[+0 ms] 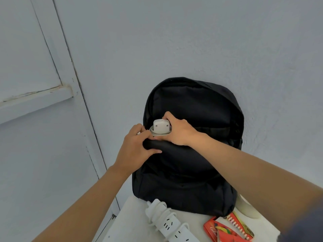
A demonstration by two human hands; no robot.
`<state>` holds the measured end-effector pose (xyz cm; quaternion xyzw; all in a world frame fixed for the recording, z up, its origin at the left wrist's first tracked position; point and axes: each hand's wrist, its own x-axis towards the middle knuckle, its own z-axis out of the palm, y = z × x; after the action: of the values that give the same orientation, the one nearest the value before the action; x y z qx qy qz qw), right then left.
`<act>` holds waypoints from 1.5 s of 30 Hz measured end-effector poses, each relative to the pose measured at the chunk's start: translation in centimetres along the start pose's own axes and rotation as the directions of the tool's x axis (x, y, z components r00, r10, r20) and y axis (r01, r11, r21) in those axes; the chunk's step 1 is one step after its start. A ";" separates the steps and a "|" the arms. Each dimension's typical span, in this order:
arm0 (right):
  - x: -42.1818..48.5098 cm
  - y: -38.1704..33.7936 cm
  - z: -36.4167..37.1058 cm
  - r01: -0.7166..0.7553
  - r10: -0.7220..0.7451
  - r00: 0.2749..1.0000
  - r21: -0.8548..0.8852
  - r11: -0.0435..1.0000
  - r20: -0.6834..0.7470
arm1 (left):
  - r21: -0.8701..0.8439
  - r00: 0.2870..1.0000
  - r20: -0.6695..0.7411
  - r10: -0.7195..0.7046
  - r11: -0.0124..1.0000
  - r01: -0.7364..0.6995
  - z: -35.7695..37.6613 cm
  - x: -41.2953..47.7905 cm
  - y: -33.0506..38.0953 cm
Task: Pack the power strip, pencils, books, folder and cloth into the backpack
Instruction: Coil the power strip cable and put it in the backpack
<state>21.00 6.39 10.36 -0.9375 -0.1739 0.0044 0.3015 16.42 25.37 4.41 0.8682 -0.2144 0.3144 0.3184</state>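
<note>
right hand [178, 131] is wrapped round that cord-wound power strip [160, 127], half down in the mouth of the backpack [201, 172], left hand [134, 147] pinching its floppy front edge open, and the strip looks rigid and chunky, so gripping the body beats the loose cord imo.

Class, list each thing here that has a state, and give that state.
backpack: upright, unzipped
grey power strip: cord-wrapped, half inside backpack
white power strip: cord-wrapped, lying on table
pencil box: open, on table
left hand: grips backpack's front edge
right hand: grips grey power strip
</note>
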 end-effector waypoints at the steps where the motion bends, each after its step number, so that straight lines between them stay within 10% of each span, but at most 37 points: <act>1: -0.1 0.3 -0.5 0.002 -0.003 1.000 0.038 0.999 0.024 | -0.013 1.000 -0.009 -0.002 1.000 0.002 -0.1 0.0 0.0; 6: -0.1 1.5 -0.5 0.023 -0.008 0.989 0.105 0.994 -0.147 | -0.053 0.998 0.005 0.061 0.997 -0.061 -0.5 0.4 0.8; 14: 0.6 3.3 0.1 -0.073 0.044 0.970 0.114 0.991 0.238 | -0.014 0.991 0.041 0.129 0.992 -0.128 0.0 0.0 1.0; 21: 1.5 2.4 0.5 0.063 -0.066 0.991 -0.026 0.998 -0.115 | 0.006 0.993 -0.029 0.115 0.993 -0.115 -0.5 1.2 1.0; 27: 1.3 2.0 0.3 -0.003 0.032 0.973 -0.128 0.992 0.229 | -0.044 0.995 0.078 0.065 0.997 -0.062 -0.8 1.4 0.4; 33: 1.0 3.3 1.7 -0.155 0.141 0.956 0.038 0.987 0.258 | 0.018 0.984 0.178 -0.017 1.000 0.014 -1.3 1.5 0.5; 40: -1.3 2.1 -0.2 -0.100 0.085 0.983 0.087 0.991 0.166 | 0.167 0.981 0.193 -0.036 0.986 0.004 -1.3 1.0 0.7; 45: -5.7 1.8 -0.6 0.134 -0.122 0.980 0.071 0.988 -0.158 | 0.250 0.994 0.106 0.035 0.966 -0.061 -1.6 -0.5 1.3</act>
<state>16.28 2.81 9.27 -0.9089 -0.2098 -0.0802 0.3515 14.63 25.60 5.54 0.9110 -0.2094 0.3027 0.1861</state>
